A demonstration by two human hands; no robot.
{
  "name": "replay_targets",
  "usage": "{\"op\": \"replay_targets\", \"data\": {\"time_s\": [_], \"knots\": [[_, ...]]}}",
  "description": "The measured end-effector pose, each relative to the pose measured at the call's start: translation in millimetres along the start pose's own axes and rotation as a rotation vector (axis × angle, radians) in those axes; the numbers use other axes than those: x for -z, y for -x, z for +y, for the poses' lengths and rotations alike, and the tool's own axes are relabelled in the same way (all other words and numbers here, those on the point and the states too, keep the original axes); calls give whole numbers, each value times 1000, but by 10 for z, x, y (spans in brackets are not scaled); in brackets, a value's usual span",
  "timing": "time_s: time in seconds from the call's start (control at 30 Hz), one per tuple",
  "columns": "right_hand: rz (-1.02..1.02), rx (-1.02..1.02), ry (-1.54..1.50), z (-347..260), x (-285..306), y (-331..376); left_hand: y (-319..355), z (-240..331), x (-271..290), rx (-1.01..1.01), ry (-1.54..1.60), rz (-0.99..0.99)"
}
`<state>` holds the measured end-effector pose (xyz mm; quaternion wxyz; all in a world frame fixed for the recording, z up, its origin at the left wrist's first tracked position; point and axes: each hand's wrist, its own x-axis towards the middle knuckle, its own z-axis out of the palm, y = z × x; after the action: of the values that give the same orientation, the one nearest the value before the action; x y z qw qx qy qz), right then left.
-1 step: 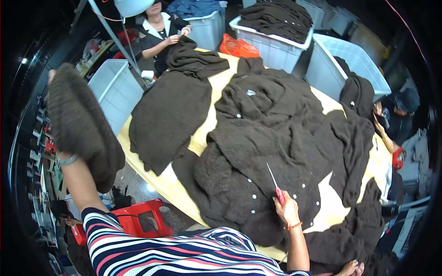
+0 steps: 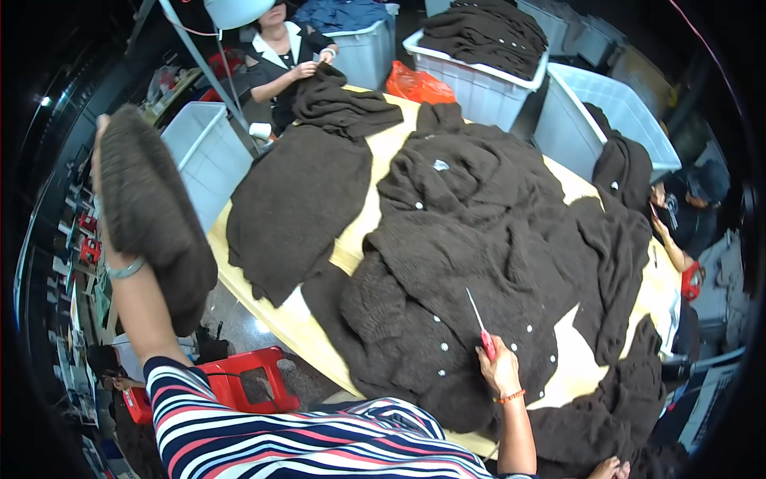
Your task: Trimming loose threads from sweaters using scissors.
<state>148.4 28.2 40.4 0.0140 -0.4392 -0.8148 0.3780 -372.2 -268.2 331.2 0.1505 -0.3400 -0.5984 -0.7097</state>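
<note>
My left hand point(image 2: 102, 140) is raised at the far left, mostly hidden by a dark brown knit garment point(image 2: 152, 207) that it holds up. A few fingertips show at the cloth's upper edge, and the garment hangs over the wrist. In my right hand point(image 2: 500, 369) is a slim tool with a red handle point(image 2: 487, 345) and a thin pointed metal shaft; its exact kind I cannot make out. That hand is over a dark brown knit cardigan point(image 2: 447, 279) with pale buttons, spread on the yellow table point(image 2: 263, 315).
Another brown knit piece point(image 2: 299, 207) lies flat at the left. Across the table a person point(image 2: 279, 72) handles brown knitwear; another person point(image 2: 694, 199) works at the right. Grey bins point(image 2: 479, 88) stand behind. A red stool point(image 2: 247, 379) is beside me. Someone's hand point(image 2: 610, 469) shows at the bottom right.
The raised garment and my left hand have tilted slightly to the right. The whole scene is shifted a little; my right hand keeps the red-handled tool.
</note>
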Motion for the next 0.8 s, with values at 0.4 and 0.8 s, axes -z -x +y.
{"op": "replay_targets", "data": {"time_s": [0.4, 0.8], "knots": [[149, 0, -156, 109, -227, 169, -879, -2971, -1110, 696, 537, 127], [342, 45, 208, 79, -352, 265, 2617, -1725, -3070, 821, 394, -1204]]}}
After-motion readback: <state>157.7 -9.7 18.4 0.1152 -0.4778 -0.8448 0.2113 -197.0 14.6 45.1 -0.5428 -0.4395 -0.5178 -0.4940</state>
